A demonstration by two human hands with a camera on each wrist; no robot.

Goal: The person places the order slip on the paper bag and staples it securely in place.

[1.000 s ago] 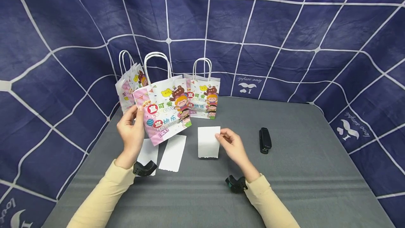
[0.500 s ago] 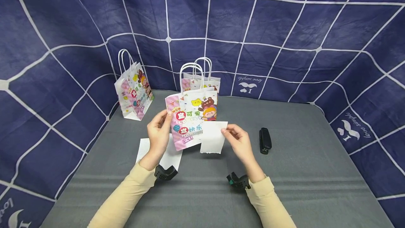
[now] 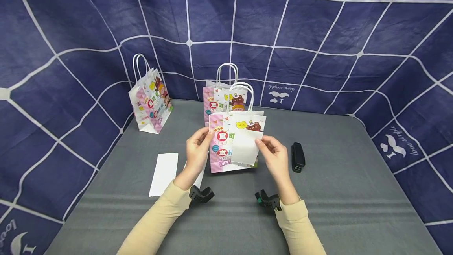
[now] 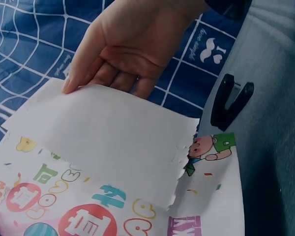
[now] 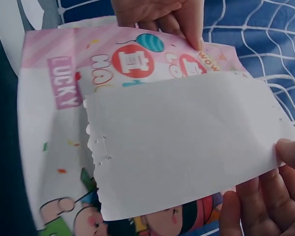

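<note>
My left hand (image 3: pixel 196 149) pinches the left edge of a pink and white cartoon paper gift bag (image 3: pixel 220 156) with white handles. My right hand (image 3: pixel 276 156) pinches the right edge of a blank white slip of paper (image 3: pixel 245 146) between thumb and fingers. The slip overlaps the lower right of the bag's front and covers part of its print. In the right wrist view, the torn, ragged short edge of the slip (image 5: pixel 162 147) shows, with small holes beside it. Both hands are raised over the grey table.
A black stapler (image 3: pixel 298 157) lies right of my right hand. One white slip (image 3: pixel 164 174) lies at left, another (image 3: pixel 200 175) partly behind my left wrist. A similar bag (image 3: pixel 152 101) stands at back left, another (image 3: pixel 211 101) behind the held one. A blue cloth (image 3: pixel 311 23) hangs around the table.
My left hand has carried the bag rightward from the left side to behind the slip. My right hand has moved the slip slightly right and up, and it now overlaps the bag's front.
</note>
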